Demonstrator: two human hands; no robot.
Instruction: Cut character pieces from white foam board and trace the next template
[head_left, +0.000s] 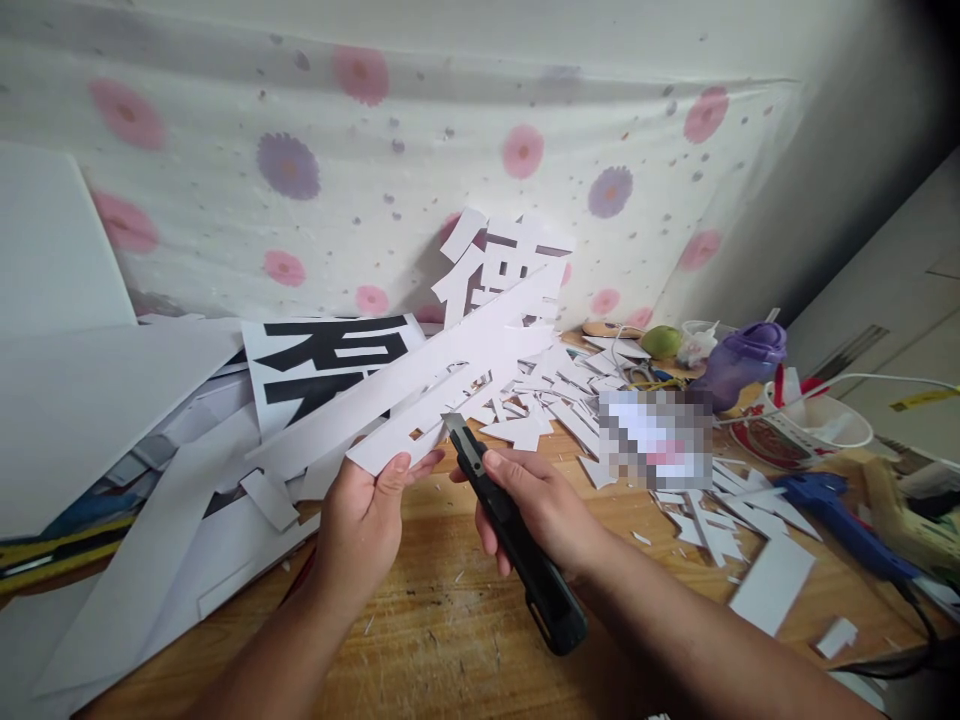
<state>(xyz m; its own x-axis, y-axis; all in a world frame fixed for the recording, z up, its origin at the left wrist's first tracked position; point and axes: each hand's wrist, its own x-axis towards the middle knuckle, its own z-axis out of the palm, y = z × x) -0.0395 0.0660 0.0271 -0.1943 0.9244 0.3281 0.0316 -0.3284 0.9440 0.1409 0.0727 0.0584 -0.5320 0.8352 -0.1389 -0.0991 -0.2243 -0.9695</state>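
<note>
My left hand (367,520) grips the near end of a long white foam-board cut-out (465,350) and holds it up, slanting away toward the flowered cloth. My right hand (536,505) is closed around a black utility knife (517,545). The knife's blade tip (452,423) touches the lower edge of the cut-out, just right of my left thumb. Both hands hover above the wooden table (450,610).
White board sheets and a sheet printed with a black character (330,365) pile up at left. White offcuts (720,530) litter the table at right. A blue glue gun (840,515), a purple bottle (739,365), a bowl (802,430) and a green fruit (661,341) lie at right.
</note>
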